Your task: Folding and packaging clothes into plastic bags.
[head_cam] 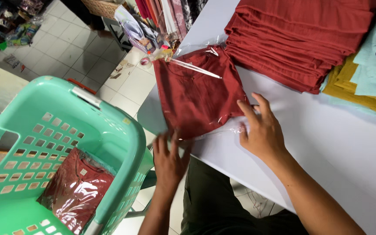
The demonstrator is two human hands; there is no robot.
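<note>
A folded dark red garment point(196, 93) inside a clear plastic bag lies at the white table's point(327, 143) near edge. My left hand point(169, 159) presses flat on the bag's lower edge where it overhangs the table. My right hand point(262, 128) rests on the bag's right side, fingers spread and touching the plastic. A tall stack of folded dark red garments point(297, 39) stands just beyond on the table.
A mint green laundry basket point(66, 143) stands at the left and holds one bagged red garment point(77, 189). Yellow folded cloth point(353, 89) and pale blue folded cloth point(370, 65) lie at the right. Hanging clothes and a tiled floor point(66, 48) are at the top.
</note>
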